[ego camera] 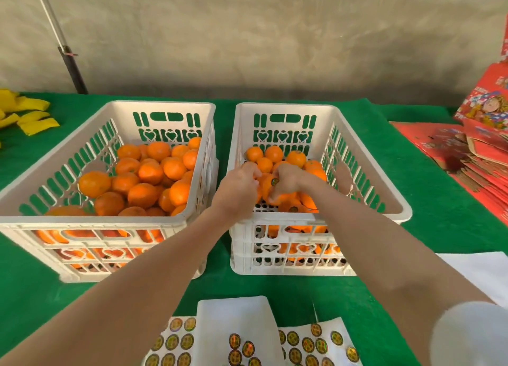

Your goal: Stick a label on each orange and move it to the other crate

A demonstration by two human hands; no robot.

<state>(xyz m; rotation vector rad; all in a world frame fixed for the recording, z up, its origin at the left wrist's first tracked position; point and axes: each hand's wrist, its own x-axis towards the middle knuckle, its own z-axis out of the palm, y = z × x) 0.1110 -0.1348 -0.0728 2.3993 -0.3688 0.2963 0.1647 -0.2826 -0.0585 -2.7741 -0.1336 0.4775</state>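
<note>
A green table fills the frame below the grey wall. Two white crates stand side by side on it, close together, likely so each fruit travels only a short way. The left crate, left of centre, is heaped with oranges on which no label shows, so it reads as the supply. The right crate, right of centre, holds a thinner layer. One fruit near its front wall shows a round sticker, so I take this for the receiving crate. Red cartons are stacked at the right edge. Sheets of round stickers lie at the bottom edge, nearest the person, probably to keep labels in easy reach. Both arms reach over the right crate's near rim. The left hand curls its fingers round the orange from the left side, steadying it. The right hand grips it from the right, fingers bent over the top. The orange is just above the pile in the right crate, between the hands. The label is already on its skin, beside the right fingertips. They seem to be pressing it down, though I cannot tell if they touch it.
</note>
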